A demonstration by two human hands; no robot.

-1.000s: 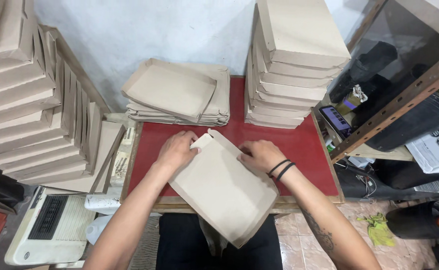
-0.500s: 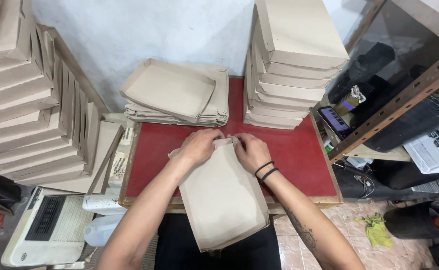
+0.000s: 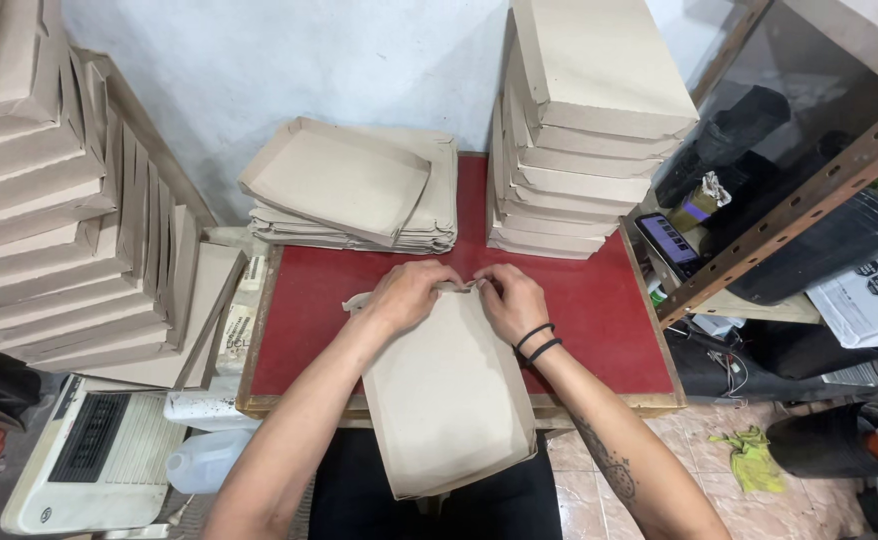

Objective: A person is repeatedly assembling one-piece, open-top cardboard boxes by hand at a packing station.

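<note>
A flat brown cardboard piece (image 3: 449, 400) lies lengthwise on the red tabletop (image 3: 599, 320), its near end hanging over the front edge toward me. My left hand (image 3: 404, 295) and my right hand (image 3: 511, 300) both pinch its far edge, fingertips almost meeting at the middle flap. Two black bands circle my right wrist.
A low pile of shallow cardboard trays (image 3: 354, 195) sits at the back left of the table, a tall stack of folded boxes (image 3: 589, 130) at the back right. More boxes (image 3: 49, 220) lean at the left. A metal shelf (image 3: 789, 200) stands right; a white appliance (image 3: 89, 455) and jug (image 3: 204, 460) lie below left.
Both hands slid from the sides of the cardboard piece to its far edge and came together; the piece turned from slanted to nearly straight.
</note>
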